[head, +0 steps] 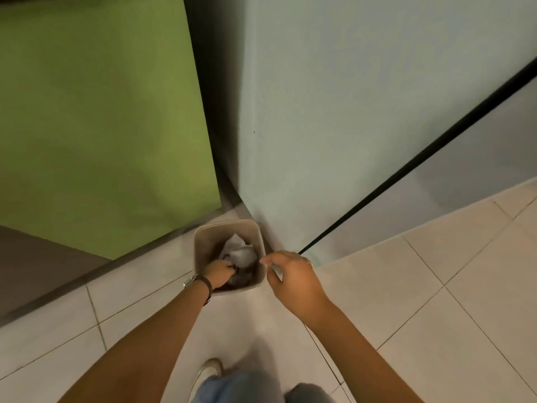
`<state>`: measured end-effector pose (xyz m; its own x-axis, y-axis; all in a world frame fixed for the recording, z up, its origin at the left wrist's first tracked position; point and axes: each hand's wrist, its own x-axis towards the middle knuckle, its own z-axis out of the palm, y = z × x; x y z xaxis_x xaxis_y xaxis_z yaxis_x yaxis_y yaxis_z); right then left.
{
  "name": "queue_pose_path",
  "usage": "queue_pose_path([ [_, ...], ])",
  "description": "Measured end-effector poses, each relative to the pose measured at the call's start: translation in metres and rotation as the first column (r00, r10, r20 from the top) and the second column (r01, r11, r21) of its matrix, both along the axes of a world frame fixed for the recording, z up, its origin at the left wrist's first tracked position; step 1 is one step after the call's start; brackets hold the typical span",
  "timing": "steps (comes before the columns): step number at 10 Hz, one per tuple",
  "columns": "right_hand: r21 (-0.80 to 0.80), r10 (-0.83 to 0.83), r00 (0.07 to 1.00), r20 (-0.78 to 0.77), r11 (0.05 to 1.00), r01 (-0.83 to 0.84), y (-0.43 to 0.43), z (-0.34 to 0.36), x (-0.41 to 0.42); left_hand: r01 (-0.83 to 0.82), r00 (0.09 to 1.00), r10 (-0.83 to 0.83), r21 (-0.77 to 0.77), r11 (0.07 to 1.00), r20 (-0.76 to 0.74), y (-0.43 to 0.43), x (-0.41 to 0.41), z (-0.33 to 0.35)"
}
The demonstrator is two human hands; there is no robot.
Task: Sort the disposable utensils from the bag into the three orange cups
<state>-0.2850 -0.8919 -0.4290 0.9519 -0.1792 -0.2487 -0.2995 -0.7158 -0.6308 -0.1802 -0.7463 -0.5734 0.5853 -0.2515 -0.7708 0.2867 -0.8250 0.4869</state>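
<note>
No orange cups or utensils are in view. A small beige bin (200,245) stands on the floor in a corner. Inside it lie crumpled white material (239,250) and something dark (242,279). My left hand (219,273) reaches down into the bin, its fingers curled round the dark material; what that is cannot be made out. My right hand (292,276) hovers just above the bin's right rim, forefinger and thumb loosely apart, with nothing clearly held. A watch and a dark band sit on my left wrist.
A green panel (101,126) rises on the left and a pale grey wall (334,112) with a black strip on the right, meeting behind the bin. Light floor tiles (436,286) spread around. My shoe (209,370) and jeans show at the bottom.
</note>
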Motion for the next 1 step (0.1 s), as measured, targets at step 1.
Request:
queue_pose_path([
  [1, 0.041, -0.005, 0.998, -0.058, 0.999, 0.008, 0.0087, 0.0476, 0.0009, -0.092, 0.993, 0.094, -0.037, 0.995, 0.065, 0.0232, 0.0005, 0.0658],
])
